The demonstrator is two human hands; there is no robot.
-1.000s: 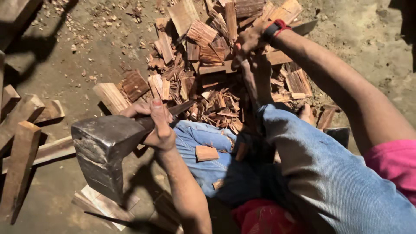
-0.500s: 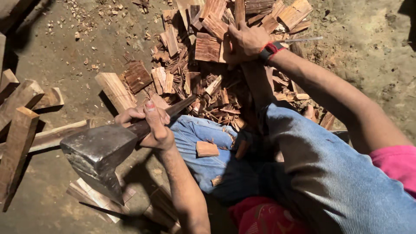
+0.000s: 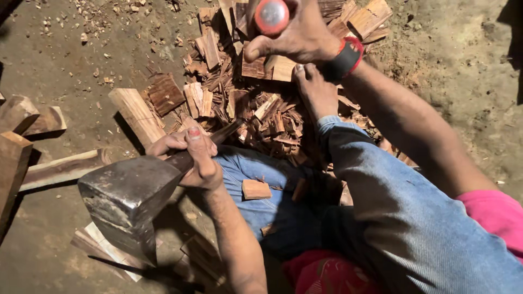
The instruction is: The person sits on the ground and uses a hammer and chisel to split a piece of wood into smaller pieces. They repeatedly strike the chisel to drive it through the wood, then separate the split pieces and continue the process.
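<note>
Raised since the earlier frame, my right hand (image 3: 297,32) now clenches a red-capped tool (image 3: 271,16) above the far woodchip pile (image 3: 256,103); left hand (image 3: 190,158) grips the axe (image 3: 128,198) near-left. I'd judge splitting comes next, needing steady aim.

Light: hard, warm sun from your upper right, bright on the wood-chip pile (image 3: 256,103) | Shadows: deep, sharp-edged black left of and below the pile, darkest under the axe head (image 3: 128,198) | Glare: sheen on the axe head's top face | Focus: your nearest objects soft, the pile crisp | Edges: mild wide-angle stretch, dim corners
</note>
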